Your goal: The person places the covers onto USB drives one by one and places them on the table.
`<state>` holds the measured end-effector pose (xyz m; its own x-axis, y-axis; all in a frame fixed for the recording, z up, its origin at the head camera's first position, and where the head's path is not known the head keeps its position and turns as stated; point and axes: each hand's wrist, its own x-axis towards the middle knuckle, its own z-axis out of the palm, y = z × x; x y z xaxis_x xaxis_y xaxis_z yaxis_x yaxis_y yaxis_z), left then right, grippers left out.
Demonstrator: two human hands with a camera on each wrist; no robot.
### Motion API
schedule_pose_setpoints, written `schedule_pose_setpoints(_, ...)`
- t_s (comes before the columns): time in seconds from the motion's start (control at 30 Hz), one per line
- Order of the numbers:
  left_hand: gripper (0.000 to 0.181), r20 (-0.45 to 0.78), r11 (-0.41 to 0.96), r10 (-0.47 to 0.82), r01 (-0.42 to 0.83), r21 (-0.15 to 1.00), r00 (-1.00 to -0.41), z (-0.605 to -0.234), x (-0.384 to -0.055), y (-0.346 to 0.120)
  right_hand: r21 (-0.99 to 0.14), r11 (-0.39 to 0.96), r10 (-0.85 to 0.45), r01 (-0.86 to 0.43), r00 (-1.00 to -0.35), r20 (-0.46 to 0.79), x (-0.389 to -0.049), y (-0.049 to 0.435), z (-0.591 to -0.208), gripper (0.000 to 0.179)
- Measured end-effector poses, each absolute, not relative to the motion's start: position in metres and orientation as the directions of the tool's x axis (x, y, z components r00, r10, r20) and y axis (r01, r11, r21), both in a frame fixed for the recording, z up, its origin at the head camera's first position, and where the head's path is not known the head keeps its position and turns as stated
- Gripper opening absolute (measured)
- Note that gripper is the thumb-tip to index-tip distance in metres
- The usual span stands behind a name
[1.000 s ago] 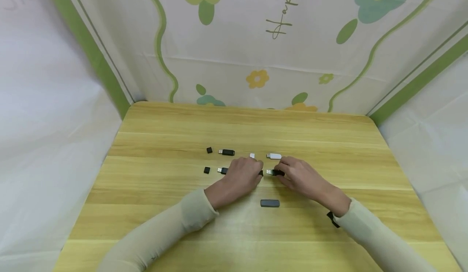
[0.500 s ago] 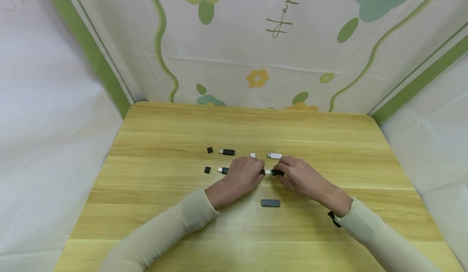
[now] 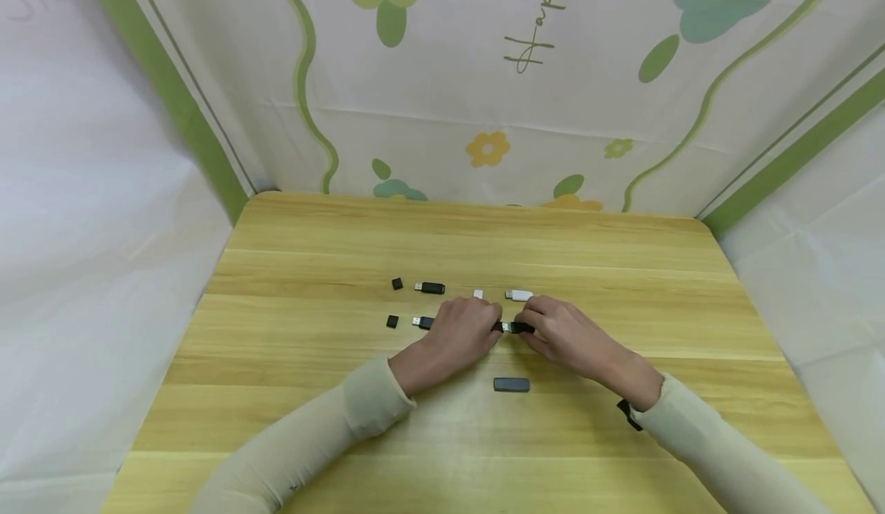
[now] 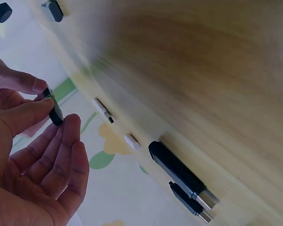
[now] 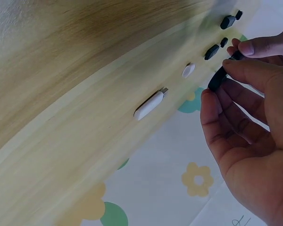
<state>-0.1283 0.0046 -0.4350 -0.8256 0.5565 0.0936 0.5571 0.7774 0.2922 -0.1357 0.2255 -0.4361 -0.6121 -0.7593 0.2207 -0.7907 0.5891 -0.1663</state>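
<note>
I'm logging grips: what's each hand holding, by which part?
Right hand: black USB stick, by the end away from its metal connector. Left hand: small black piece, apparently the cap, gripped part unclear.

Counter (image 3: 442,452) is smooth wood grain, kinda soft sheen. Grey USB stick (image 3: 512,385) looks matt plastic. Just beyond it, black stick (image 3: 523,328) and black cap (image 3: 498,327) look plastic too, plug (image 3: 506,327) shiny metal. Way past it, creased clothy backdrop (image 3: 415,84).
</note>
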Motion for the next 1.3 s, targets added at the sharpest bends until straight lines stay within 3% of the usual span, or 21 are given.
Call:
schedule_pose_setpoints(0.57, 0.025, 0.091, 0.762, 0.582, 0.581, 0.287, -0.808, -0.4358, -0.1283, 0.0074, -0.164, 0.557, -0.771, -0.814, -0.581, 0.262, -0.1343, 0.2257, -0.4377, 0.02)
schedule_pose_setpoints(1.3, 0.02, 0.098, 0.756, 0.589, 0.59, 0.282, -0.802, -0.4357, -0.127, 0.0077, -0.182, 0.556, -0.775, -0.811, -0.585, 0.236, -0.1327, 0.227, -0.4332, 0.016)
